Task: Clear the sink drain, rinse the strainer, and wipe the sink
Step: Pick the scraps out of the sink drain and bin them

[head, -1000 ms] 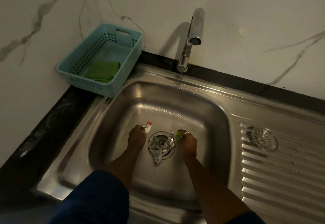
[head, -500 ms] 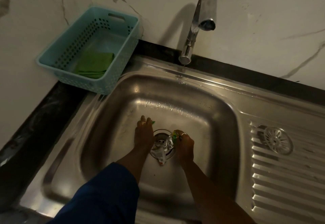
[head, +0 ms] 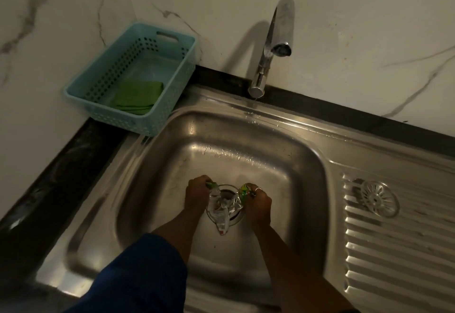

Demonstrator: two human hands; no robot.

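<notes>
Well, left grip (head: 197,195) and right grip (head: 258,202) each clutch wrappers (head: 222,214); lift slowly off the drain (head: 228,190), dropping nothing.

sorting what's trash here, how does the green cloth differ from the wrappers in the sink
The cloth is plain green, folded flat in the basket, untouched. The wrappers are silvery, crumpled over the drain, gripped by the left hand and right hand. Both show some green.
</notes>
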